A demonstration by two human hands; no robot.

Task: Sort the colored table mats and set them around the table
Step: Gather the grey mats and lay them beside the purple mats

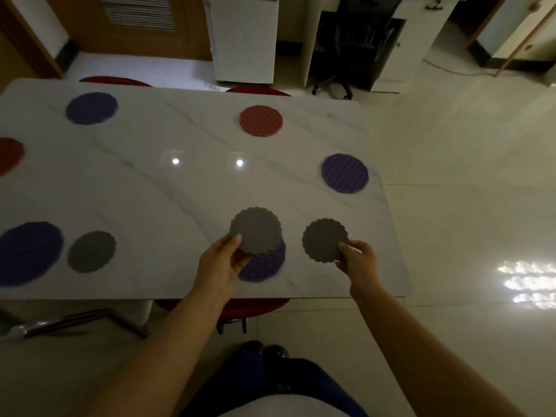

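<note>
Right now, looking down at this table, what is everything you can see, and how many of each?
Purple mats: four, purple; far left, right edge, near left, one under the left hand's grey mat.
Red mats: two, red; far middle, left edge.
Grey mats: three visible, grey; one lying near left, one in each hand.
Table: one, white marbled; centre.
Stools: three, red; two at the far side, one at the near side.
Office chair: one, black; beyond the table.
Cabinet: one, white; far wall.
Left hand: fingers pinch a grey mat.
Right hand: fingers pinch a grey mat.
</note>
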